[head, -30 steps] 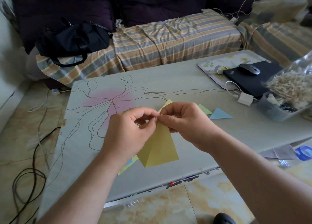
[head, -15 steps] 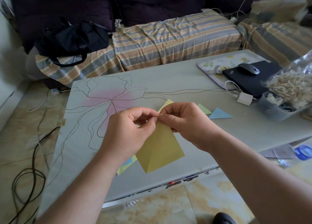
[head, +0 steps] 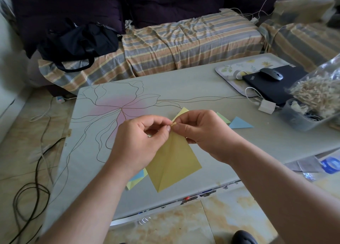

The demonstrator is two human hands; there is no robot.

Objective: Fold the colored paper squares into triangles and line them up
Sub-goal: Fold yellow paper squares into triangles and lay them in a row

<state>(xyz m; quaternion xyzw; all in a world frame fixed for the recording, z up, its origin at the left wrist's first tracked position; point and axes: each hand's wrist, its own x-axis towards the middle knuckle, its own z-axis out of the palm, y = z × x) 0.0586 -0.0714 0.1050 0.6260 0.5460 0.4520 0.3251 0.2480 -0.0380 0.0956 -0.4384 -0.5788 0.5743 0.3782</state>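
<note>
Above the near part of the table, in the head view, both hands hold the yellow paper in the air. The left hand and the right hand each have a pinching grip on the top corners of the sheet, thumb against forefinger, and the two corners meet between them. The paper hangs down bent along a middle crease, and its lower tip is over the table edge.

Risks, as I judge them: the corners can slip past each other, because the sheet is in the air with no support under it. Then the crease comes out crooked and the triangle is uneven. A hard pull of either hand can also tear or wrinkle the thin corner.

Folded pieces lie behind the right hand: a blue triangle and a green triangle. When the new one is put down, a careless sleeve or wrist may push them out of line. More sheets lie under the left wrist.
</note>
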